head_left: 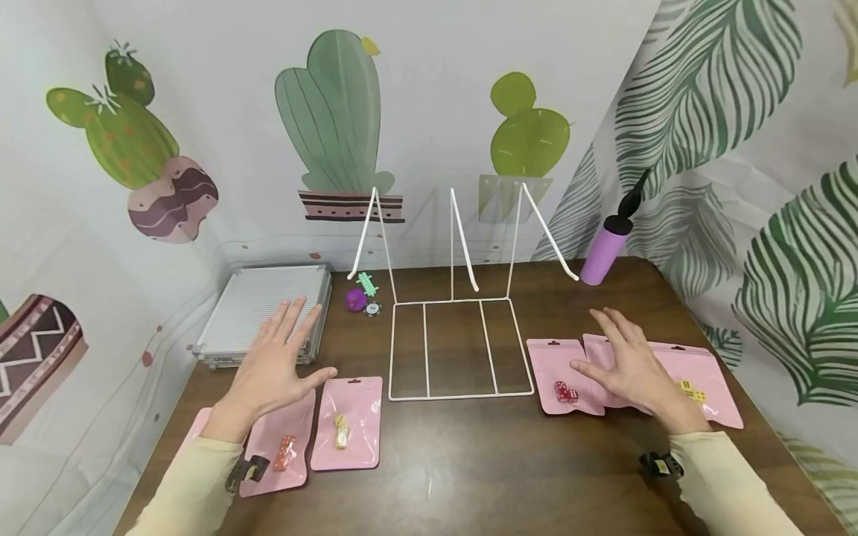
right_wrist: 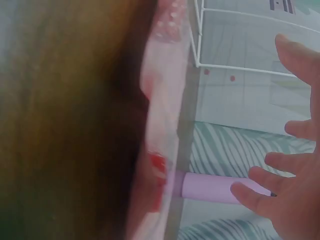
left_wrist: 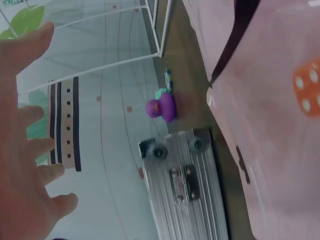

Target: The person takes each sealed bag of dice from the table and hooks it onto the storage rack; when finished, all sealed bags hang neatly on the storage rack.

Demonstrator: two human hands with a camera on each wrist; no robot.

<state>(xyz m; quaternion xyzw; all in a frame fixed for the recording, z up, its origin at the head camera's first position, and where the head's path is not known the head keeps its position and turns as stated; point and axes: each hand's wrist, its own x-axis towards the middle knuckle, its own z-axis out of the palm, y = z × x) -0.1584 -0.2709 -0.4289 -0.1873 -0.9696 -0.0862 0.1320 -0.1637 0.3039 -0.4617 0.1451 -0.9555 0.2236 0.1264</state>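
Left hand (head_left: 276, 368) hovering spread above pink pouches (head_left: 346, 422) at the worktop's (head_left: 469, 461) near-left edge; right hand (head_left: 626, 365) lying spread, partly hiding pouches (head_left: 563, 376) near the right edge.

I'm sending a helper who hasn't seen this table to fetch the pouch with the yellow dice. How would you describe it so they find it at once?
Start at the white wire rack in the middle of the table and look to its right, where pink pouches overlap under the right hand. The yellow-dice pouch is the farthest right, near the table edge; the pouch nearest the rack holds red dice instead.
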